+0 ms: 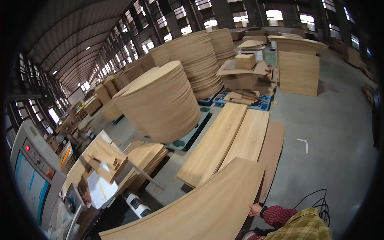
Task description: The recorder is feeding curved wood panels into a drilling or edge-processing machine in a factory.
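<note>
A large, thin, curved wood-grain panel (208, 200) sweeps across the lower foreground. At its right edge my right hand (255, 210) pinches the rim with closed fingers, its arm in a red checked oversleeve (277, 216) and a yellow-green plaid sleeve (306, 226). Just below, a bit of checked sleeve with a dark cuff (262, 231) shows at the bottom edge; the fingers of my left hand are hidden. Past the curved panel lie two long wood-grain boards (216, 144), side by side, with a brown sheet (273, 148) along their right side.
Tall round stacks of sheets (164, 104) stand on pallets ahead. At left are a machine control panel with a screen (30, 180), papers (100, 188) and wood offcuts (105, 163). A black cable (322, 204) lies on the floor at right. A panel stack (298, 72) stands far right.
</note>
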{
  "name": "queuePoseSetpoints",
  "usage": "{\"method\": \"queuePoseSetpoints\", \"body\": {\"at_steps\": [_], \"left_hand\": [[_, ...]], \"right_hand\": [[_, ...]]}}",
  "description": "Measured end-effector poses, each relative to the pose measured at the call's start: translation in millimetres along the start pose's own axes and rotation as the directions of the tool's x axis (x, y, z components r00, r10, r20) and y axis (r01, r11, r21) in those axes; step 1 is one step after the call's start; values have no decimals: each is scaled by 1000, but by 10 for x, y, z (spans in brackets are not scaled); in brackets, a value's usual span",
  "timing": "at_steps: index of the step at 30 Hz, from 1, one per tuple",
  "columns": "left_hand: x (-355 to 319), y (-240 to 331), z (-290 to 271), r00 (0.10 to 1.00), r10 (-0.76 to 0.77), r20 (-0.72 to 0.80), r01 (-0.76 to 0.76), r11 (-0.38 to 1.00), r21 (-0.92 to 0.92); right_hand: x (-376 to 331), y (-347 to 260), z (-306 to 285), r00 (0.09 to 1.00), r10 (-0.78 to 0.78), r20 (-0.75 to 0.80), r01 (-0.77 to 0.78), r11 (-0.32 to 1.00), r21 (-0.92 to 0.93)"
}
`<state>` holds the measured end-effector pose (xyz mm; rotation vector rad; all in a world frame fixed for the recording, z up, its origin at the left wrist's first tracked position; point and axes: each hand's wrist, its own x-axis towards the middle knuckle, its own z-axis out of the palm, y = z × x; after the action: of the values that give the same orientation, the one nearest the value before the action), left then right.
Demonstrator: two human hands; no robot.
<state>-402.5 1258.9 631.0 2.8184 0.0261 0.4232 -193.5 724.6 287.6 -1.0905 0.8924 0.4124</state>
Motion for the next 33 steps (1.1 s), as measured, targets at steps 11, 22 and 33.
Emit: {"method": "queuePoseSetpoints", "body": {"at_steps": [11,22,33], "left_hand": [[929,478,356,977,85,196,-74,995,-63],[857,-46,272,949,224,223,-194,969,-151],[747,-604,231,898,393,197,-347,909,-232]], "right_hand": [[333,224,-212,884,-129,-449,251,942,223],[-1126,-98,-206,873,-352,-339,431,881,196],[-2771,345,947,851,-524,-39,521,833,184]]}}
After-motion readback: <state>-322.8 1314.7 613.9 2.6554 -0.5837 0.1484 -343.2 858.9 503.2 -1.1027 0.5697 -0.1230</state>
